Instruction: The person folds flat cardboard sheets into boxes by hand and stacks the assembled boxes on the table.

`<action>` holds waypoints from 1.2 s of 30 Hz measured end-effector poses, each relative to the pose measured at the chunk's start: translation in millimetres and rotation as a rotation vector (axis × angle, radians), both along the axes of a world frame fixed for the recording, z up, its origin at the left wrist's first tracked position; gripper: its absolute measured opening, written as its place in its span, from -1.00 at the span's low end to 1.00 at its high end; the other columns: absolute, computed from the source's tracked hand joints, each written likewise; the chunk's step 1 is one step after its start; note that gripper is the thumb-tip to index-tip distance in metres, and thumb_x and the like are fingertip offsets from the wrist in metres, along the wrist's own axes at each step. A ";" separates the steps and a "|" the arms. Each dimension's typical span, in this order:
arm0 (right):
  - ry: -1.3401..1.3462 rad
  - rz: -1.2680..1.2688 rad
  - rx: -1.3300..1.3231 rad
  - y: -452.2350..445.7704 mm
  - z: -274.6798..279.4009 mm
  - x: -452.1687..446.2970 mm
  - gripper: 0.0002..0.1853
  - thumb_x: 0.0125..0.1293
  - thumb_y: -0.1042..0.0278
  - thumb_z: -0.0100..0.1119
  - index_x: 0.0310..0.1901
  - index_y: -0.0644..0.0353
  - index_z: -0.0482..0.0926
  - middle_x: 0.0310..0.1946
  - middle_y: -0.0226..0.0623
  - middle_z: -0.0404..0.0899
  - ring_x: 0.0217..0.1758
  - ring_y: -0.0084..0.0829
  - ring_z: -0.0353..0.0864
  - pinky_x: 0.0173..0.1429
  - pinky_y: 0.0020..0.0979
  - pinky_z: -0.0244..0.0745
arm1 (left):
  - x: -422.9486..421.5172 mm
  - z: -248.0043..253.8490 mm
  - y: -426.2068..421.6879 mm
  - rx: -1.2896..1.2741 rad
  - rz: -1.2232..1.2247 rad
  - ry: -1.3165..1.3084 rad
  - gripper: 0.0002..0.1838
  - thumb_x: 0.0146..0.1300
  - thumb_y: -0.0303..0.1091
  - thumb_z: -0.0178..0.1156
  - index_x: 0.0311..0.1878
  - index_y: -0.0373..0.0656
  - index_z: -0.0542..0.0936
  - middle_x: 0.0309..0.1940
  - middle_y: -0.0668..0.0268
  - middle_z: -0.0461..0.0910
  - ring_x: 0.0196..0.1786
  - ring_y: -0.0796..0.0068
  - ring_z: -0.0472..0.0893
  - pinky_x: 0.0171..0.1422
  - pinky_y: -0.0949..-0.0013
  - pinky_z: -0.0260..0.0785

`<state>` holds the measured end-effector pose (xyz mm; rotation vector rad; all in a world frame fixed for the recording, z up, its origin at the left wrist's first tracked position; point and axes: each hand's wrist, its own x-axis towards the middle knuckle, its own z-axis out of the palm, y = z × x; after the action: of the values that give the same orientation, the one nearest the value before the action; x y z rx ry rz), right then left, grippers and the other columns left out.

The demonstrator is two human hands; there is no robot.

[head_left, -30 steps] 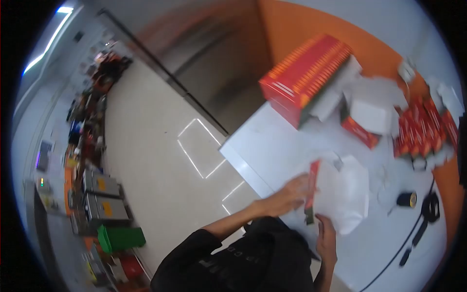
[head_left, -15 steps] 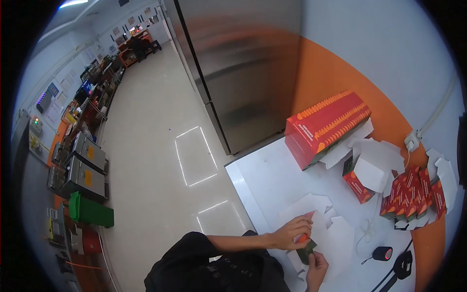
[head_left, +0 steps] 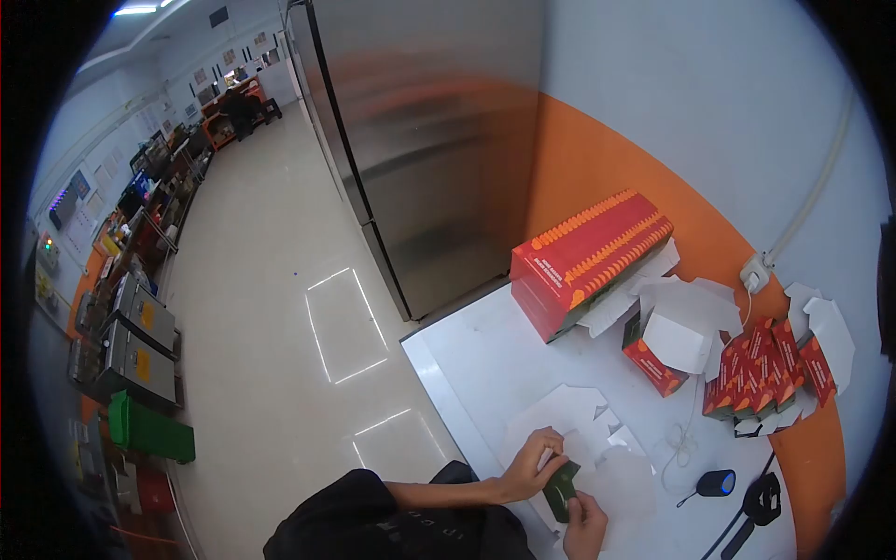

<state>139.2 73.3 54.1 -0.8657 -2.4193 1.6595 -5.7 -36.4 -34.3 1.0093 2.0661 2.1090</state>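
Note:
An unfolded carton [head_left: 630, 481], white inside with a green outer panel, lies near the table's front edge. My left hand [head_left: 534, 467] is closed on the upper part of the green panel, fingers bent over it. Lower down, my right hand [head_left: 585, 527] pinches the same panel between thumb and fingers. White flaps spread out behind and to the right of both hands. The carton's underside is hidden.
On the white table [head_left: 448, 350] are a large red box [head_left: 593, 261], an open carton [head_left: 677, 341], a row of red cartons [head_left: 756, 373], a small speaker [head_left: 717, 483] and a black strap [head_left: 763, 499]. A steel refrigerator [head_left: 439, 159] stands behind.
The view has tilted up since the first frame. The carton has turned from its red side panel to a green one, and my left hand has closed on it.

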 end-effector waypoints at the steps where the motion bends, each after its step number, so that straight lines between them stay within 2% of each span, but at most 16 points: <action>1: -0.011 -0.009 -0.004 -0.1 0.0 2.9 -0.69 0.60 0.29 0.09 0.12 0.34 0.66 -0.09 -0.01 0.75 -0.02 -0.25 0.72 0.15 -0.29 0.57 | 1.9 1.0 -0.9 -0.077 0.004 0.084 -0.73 0.36 -0.43 0.35 0.00 -0.10 0.45 -0.03 0.25 0.54 0.24 0.13 0.51 0.64 -0.16 0.12; 7: 0.016 -0.026 0.008 4.8 0.8 12.3 -0.70 0.61 0.32 0.07 0.10 0.35 0.68 -0.07 -0.03 0.76 0.01 -0.26 0.72 0.16 -0.30 0.56 | 3.8 -0.9 -7.6 -0.081 -0.285 0.234 -0.70 0.32 -0.44 0.41 0.02 -0.07 0.50 0.04 0.27 0.55 0.35 0.08 0.49 0.67 -0.27 0.03; 10: 0.000 0.014 -0.071 9.1 -0.4 11.7 -0.63 0.57 0.35 0.14 0.32 0.28 0.54 0.12 -0.05 0.70 0.14 -0.23 0.68 0.28 -0.29 0.53 | 5.2 -4.7 -6.2 -0.119 -0.464 0.320 -0.74 0.35 -0.44 0.38 0.04 -0.11 0.54 0.16 0.27 0.57 0.47 0.04 0.42 0.69 -0.27 -0.01; 13: 0.023 -0.022 0.095 0.6 12.2 5.4 -0.62 0.59 0.49 -0.03 0.37 0.31 0.41 -0.31 -0.03 0.63 -0.28 -0.17 0.64 -0.05 -0.25 0.54 | 12.2 -15.2 0.4 -0.116 -0.529 0.215 -0.85 0.42 -0.42 0.29 -0.01 -0.13 0.57 0.30 0.24 0.54 0.52 0.02 0.36 0.71 -0.19 -0.03; 14: 0.015 -0.065 0.068 -1.9 17.8 4.0 -0.59 0.59 0.48 -0.03 0.40 0.30 0.37 -0.32 -0.03 0.63 -0.28 -0.13 0.64 -0.05 -0.21 0.53 | 8.6 -8.3 0.7 -0.137 -0.584 0.174 -0.85 0.43 -0.40 0.28 0.01 -0.15 0.61 0.39 0.23 0.51 0.54 0.00 0.34 0.69 -0.19 -0.03; 17: -0.084 -0.089 0.072 1.0 11.5 12.7 -0.51 0.58 0.46 0.01 0.48 0.27 0.28 -0.20 0.04 0.64 -0.16 0.02 0.64 0.07 -0.10 0.52 | 5.2 17.6 -7.2 -0.248 -0.640 0.147 -0.77 0.40 -0.37 0.32 0.09 -0.11 0.63 0.19 0.23 0.62 0.45 0.04 0.43 0.65 -0.19 0.00; 19: 0.128 -0.073 0.151 -1.9 -6.5 19.3 -0.48 0.54 0.47 0.07 0.49 0.27 0.30 -0.02 0.08 0.64 0.08 0.06 0.63 0.26 -0.09 0.49 | -0.5 34.6 -8.5 -0.428 -0.624 0.167 -0.75 0.38 -0.32 0.36 0.08 -0.09 0.66 -0.01 0.25 0.68 0.26 0.10 0.57 0.62 -0.21 0.02; 21: 0.252 0.034 0.581 -6.8 23.2 14.9 -0.50 0.50 0.49 0.16 0.43 0.29 0.40 0.11 0.02 0.62 0.27 -0.02 0.59 0.42 -0.12 0.42 | -12.1 41.0 -11.0 -0.553 -0.610 0.180 -0.78 0.35 -0.29 0.39 0.01 -0.09 0.71 -0.19 0.24 0.69 0.02 0.14 0.65 0.58 -0.24 0.04; 22: 0.354 0.068 0.493 -11.6 36.2 20.3 -0.52 0.48 0.50 0.19 0.39 0.31 0.44 0.14 0.00 0.62 0.31 -0.05 0.57 0.44 -0.13 0.41 | -19.7 36.3 -12.1 -0.566 -0.617 0.194 -0.81 0.34 -0.29 0.40 -0.04 -0.10 0.74 -0.25 0.23 0.68 -0.09 0.14 0.67 0.56 -0.26 0.05; 24: 0.599 0.187 0.326 -13.6 55.5 23.1 -0.57 0.46 0.52 0.23 0.32 0.34 0.51 0.20 -0.04 0.61 0.37 -0.11 0.55 0.48 -0.14 0.38 | -32.8 35.0 -14.7 -0.567 -0.607 0.167 -0.86 0.35 -0.32 0.39 -0.11 -0.15 0.76 -0.29 0.20 0.70 -0.17 0.23 0.69 0.41 -0.09 0.32; 27: 0.693 -0.045 -0.010 -18.5 27.5 48.5 -0.65 0.44 0.52 0.27 0.23 0.32 0.59 0.30 -0.05 0.55 0.43 -0.14 0.50 0.50 -0.16 0.35 | -41.2 3.0 -20.1 -0.398 -0.516 -0.285 -0.85 0.38 -0.36 0.37 -0.14 -0.26 0.73 -0.32 0.23 0.72 -0.23 0.40 0.68 0.12 0.21 0.51; 28: 0.586 -0.163 -0.048 -7.1 12.9 56.1 -0.70 0.45 0.54 0.27 0.18 0.27 0.64 0.36 -0.04 0.50 0.45 -0.15 0.48 0.52 -0.21 0.33 | -45.5 9.1 -15.3 -0.407 -0.544 -0.345 -0.83 0.39 -0.36 0.37 -0.15 -0.30 0.72 -0.33 0.23 0.72 -0.22 0.44 0.67 0.06 0.28 0.51; 30: 0.567 -0.286 0.108 18.3 -1.8 48.6 -0.73 0.46 0.47 0.27 0.15 0.24 0.66 0.42 0.02 0.44 0.49 -0.08 0.42 0.55 -0.17 0.28 | -47.8 22.2 -16.7 -0.442 -0.590 -0.489 -0.80 0.40 -0.37 0.38 -0.17 -0.36 0.70 -0.33 0.25 0.72 -0.21 0.52 0.65 -0.08 0.42 0.50; 31: 0.543 -0.345 0.174 26.0 -3.5 45.7 -0.74 0.47 0.44 0.28 0.14 0.22 0.68 0.45 0.04 0.40 0.51 -0.04 0.39 0.57 -0.15 0.26 | -48.4 23.0 -15.7 -0.458 -0.607 -0.451 -0.80 0.39 -0.37 0.38 -0.18 -0.37 0.70 -0.34 0.25 0.71 -0.22 0.52 0.64 -0.07 0.41 0.50; 34: 0.373 -0.147 0.443 23.0 -5.8 34.9 -0.72 0.49 0.32 0.28 0.14 0.22 0.67 0.53 0.14 0.25 0.59 0.10 0.23 0.62 -0.06 0.15 | -46.4 23.8 -10.4 -0.524 -0.630 -0.281 -0.79 0.39 -0.36 0.39 -0.19 -0.36 0.70 -0.38 0.26 0.67 -0.26 0.53 0.62 -0.08 0.39 0.49; 36: 0.323 -0.110 0.483 20.7 -38.8 31.8 -0.61 0.45 0.31 0.34 0.27 0.12 0.65 0.61 0.15 0.04 0.68 0.13 0.01 0.69 -0.06 0.01 | -38.9 24.7 -7.6 -0.543 -0.649 -0.085 -0.84 0.36 -0.38 0.39 -0.20 -0.32 0.71 -0.39 0.18 0.66 -0.29 0.40 0.62 -0.12 0.31 0.46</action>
<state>170.9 94.1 15.3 -0.5878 -2.3359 1.0093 -44.5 -44.0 -9.7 1.2328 1.7709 1.1775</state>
